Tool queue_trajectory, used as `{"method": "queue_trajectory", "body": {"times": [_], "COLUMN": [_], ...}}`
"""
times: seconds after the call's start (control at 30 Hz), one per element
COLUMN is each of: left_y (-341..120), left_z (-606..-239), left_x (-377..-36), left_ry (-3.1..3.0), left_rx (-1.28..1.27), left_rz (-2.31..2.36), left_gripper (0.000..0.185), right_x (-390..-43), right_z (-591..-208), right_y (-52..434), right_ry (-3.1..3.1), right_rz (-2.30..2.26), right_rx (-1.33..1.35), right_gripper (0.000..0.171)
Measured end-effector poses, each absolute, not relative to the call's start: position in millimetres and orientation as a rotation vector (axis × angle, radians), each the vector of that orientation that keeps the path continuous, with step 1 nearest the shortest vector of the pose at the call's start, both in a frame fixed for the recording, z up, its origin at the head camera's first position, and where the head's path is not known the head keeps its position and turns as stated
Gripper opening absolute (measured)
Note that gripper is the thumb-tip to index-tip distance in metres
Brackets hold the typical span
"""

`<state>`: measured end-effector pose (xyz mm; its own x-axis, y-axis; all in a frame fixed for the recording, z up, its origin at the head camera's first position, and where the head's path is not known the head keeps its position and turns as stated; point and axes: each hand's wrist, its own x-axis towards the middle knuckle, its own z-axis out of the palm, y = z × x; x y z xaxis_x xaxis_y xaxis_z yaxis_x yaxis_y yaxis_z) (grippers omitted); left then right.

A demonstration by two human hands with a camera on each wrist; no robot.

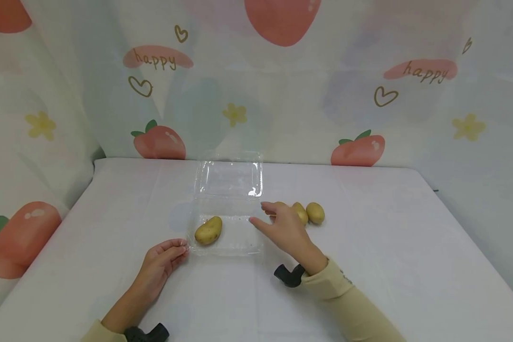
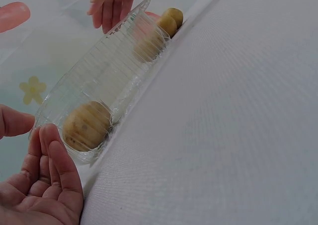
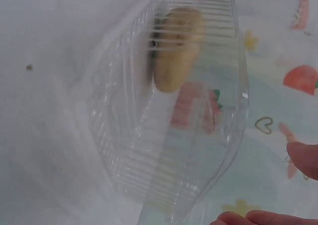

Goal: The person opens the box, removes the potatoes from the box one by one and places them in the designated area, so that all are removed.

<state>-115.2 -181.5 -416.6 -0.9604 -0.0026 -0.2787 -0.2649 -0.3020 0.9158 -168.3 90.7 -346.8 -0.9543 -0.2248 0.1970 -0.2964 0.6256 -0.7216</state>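
Note:
A clear plastic clamshell container (image 1: 240, 250) lies on the white tabletop with its lid (image 1: 228, 178) folded back. One potato (image 1: 208, 231) rests inside, toward the left end. My left hand (image 1: 164, 261) pinches the container's near left rim between thumb and fingertips; the left wrist view shows this grip beside the potato (image 2: 87, 126). Over the container's right edge hovers my right hand (image 1: 287, 232), thumb and fingers spread apart with nothing between them. Behind it are more potatoes (image 1: 315, 213), partly covered by the hand in the head view.
A white cloth (image 1: 367, 275) covers the table. Printed fabric (image 1: 282, 95) with fruit, hearts and flowers hangs along the back and left side. A black wrist mount (image 1: 289, 275) sits on the right wrist, another (image 1: 147, 333) on the left.

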Motion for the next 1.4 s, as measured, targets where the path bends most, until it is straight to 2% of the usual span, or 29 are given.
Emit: {"method": "queue_trajectory", "body": {"times": [0.17, 0.4, 0.63, 0.93, 1.17, 1.27, 1.4], "left_y": [-182, -183, -182, -182, -182, -182, -182], "left_z": [-418, -418, -420, -418, -417, -416, -416], "left_x": [-115, -114, -115, -116, -116, -115, -115], "left_ry": [1.744, 1.75, 1.73, 1.767, 1.766, 1.761, 1.75], "left_rx": [-0.355, -0.367, -0.344, -0.348, -0.325, -0.324, -0.319], "left_rz": [2.381, 2.378, 2.401, 2.382, 2.377, 2.385, 2.396], "left_gripper": [0.013, 0.013, 0.01, 0.011, 0.012, 0.011, 0.01], "right_x": [-166, -163, -167, -171, -174, -175, -175], "right_z": [-349, -356, -363, -368, -374, -376, -377], "right_y": [75, 55, 35, 15, 3, -1, -7], "right_ry": [-2.72, -2.804, -2.8, -2.952, -2.999, -3.003, -3.012], "right_rz": [1.273, 1.241, 1.182, 1.087, 1.119, 1.142, 1.098], "right_rx": [0.522, 0.599, 0.7, 0.652, 0.625, 0.601, 0.584], "right_gripper": [0.046, 0.054, 0.05, 0.06, 0.044, 0.046, 0.057]}}
